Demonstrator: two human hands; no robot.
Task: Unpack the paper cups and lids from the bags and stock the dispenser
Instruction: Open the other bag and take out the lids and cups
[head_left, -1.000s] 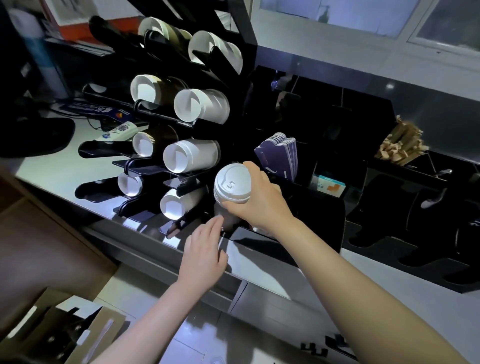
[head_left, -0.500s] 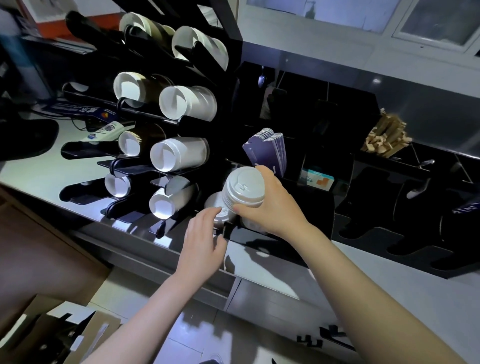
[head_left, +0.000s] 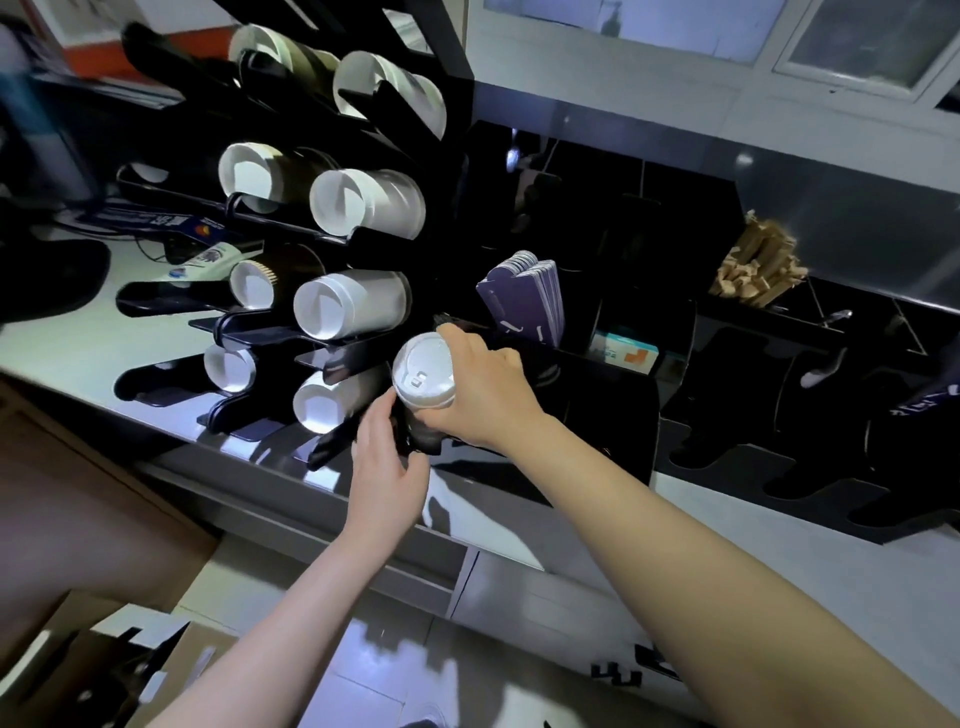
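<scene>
Since a second ago your right hand (head_left: 480, 387) has carried the stack of lids (head_left: 423, 376) down and to the left, from above the counter's front edge to the mouth of the dispenser's (head_left: 363, 244) lowest slot, and your left hand (head_left: 387, 470) has risen from the counter edge to meet it from below.

Your right hand's fingers are curled round the lid stack and clamp it from the right, the top lid's white face tilted up toward you. Your left hand's fingers are bent against the dark lower end of the stack; whether they grip it or only steady it, I cannot tell.

The relation that matters: the stack's long axis runs from the white top lid near you down and away into the dark, while the free slot lies just left of it, beside the bottom cup tube (head_left: 317, 408) near the counter's (head_left: 62, 343) front edge. Your left hand is nearer that slot; your right holds the weight. I judge the stack must swing to match the slot's slope before it slides in.

The stack's lower end, the slot's mouth and your left fingertips are lost in shadow. The cardboard box (head_left: 119, 670) on the floor is cut off at the lower left corner.
</scene>
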